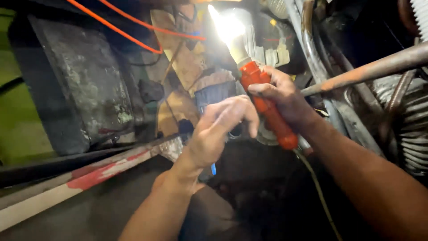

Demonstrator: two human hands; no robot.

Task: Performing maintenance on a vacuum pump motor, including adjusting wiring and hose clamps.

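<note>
My right hand [285,96] grips an orange-handled work lamp [267,111] whose lit bulb end [227,27] glares up into the machinery. A cord [316,187] trails from the lamp's lower end. My left hand [220,129] is raised just left of the lamp, fingers curled against a small dark part with a ribbed grey cap [214,87]; a bit of blue [213,168] shows below the palm. What the left fingers hold is hidden.
A grimy dark metal block [76,85] fills the left. Orange wires [120,31] run across the top. A rusty rod [370,69] crosses at the right above ribbed hoses [412,120]. A red-and-white painted bar [89,176] slants across the lower left.
</note>
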